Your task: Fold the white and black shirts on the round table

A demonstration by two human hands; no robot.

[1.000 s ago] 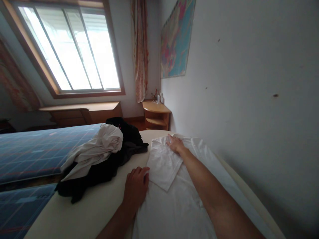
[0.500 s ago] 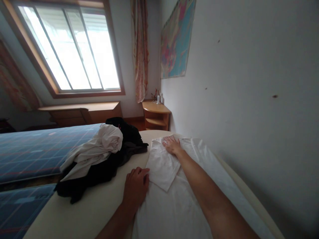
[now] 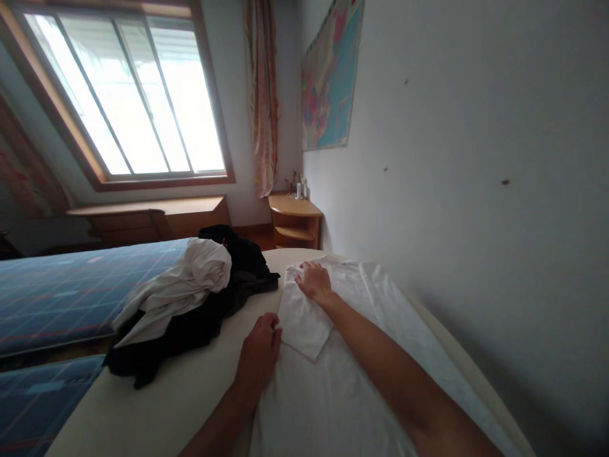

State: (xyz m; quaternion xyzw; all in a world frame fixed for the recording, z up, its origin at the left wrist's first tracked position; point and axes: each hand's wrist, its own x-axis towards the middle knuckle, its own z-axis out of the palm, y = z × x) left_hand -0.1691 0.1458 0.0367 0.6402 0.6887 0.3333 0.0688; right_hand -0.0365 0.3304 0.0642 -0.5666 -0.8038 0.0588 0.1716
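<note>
A white shirt-like garment point(image 3: 328, 406) lies spread on a cream, rounded surface, with one part folded over as a flat sleeve-like panel point(image 3: 304, 336). My right hand point(image 3: 314, 280) rests on the upper end of that panel, fingers slightly bent, palm down. At the panel's left edge is my left hand point(image 3: 261, 346), its fingers loosely curled and the thumb a little apart from them. Its fingertips meet or nearly meet the cloth; whether they pinch it does not show clearly.
Left of the hands, a crumpled light-grey garment point(image 3: 197, 273) lies on black clothing point(image 3: 190, 339). Blue plaid padding point(image 3: 71, 292) adjoins the cream surface point(image 3: 143, 416). A wall point(image 3: 451, 241) runs close along the right; a corner shelf point(image 3: 295, 206) stands beyond.
My right hand has slid left across the folded panel, and its spread fingers have bent. My left hand has drawn slightly back to the panel's edge. The view has shifted a little.
</note>
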